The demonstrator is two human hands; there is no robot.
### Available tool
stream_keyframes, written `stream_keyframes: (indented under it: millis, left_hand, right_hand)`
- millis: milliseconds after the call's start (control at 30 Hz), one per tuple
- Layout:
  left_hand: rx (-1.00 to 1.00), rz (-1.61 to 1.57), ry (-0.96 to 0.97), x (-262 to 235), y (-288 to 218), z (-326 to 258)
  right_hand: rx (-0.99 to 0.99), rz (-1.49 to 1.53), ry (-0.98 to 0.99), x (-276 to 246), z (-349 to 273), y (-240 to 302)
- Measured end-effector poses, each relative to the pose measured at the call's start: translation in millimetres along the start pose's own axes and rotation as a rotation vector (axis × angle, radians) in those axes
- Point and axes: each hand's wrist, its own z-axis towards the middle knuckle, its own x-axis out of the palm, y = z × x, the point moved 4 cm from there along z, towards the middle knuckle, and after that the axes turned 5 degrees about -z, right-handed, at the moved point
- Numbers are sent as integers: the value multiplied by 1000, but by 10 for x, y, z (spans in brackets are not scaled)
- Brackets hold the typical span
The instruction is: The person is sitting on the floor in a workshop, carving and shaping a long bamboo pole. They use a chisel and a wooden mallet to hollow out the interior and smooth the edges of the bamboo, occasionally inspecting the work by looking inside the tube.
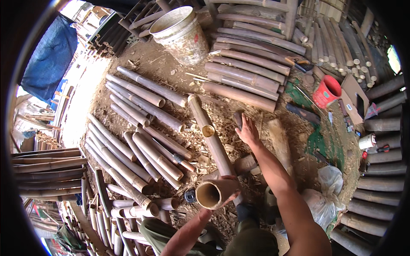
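Note:
A short, thick bamboo tube (220,191) is gripped in my left hand (208,213), its hollow end tilted up toward me. Behind it a long bamboo pole (218,151) stretches away from my feet, with a round opening (208,130) partway along. My right hand (249,131) reaches forward over the shavings, fingers spread. Beside its fingertips lies a small dark cylindrical piece (238,120); whether the hand touches it, I cannot tell. Another short bamboo piece (246,164) lies across the ground under the right forearm.
Cut bamboo lengths (158,155) lie in rows at left, with more (245,77) at the far right. A dirty white bucket (181,36) stands at the back. On the right are a red bucket (327,91), a plastic bag (322,198) and stacked bamboo (378,183).

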Motion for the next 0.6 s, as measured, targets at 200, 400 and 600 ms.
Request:
stream_keyframes:
  millis: [200, 400, 600]
  left_hand:
    - [124, 535, -112, 314, -66, 101]
    - [148, 116, 18, -236, 42, -89]
    - [519, 793, 45, 1014, -918, -280]
  right_hand:
    - [146, -257, 223, 99, 561, -59]
    - [53, 324, -146, -1493, 55, 179]
    - [99, 888, -72, -2342, -1367, -589]
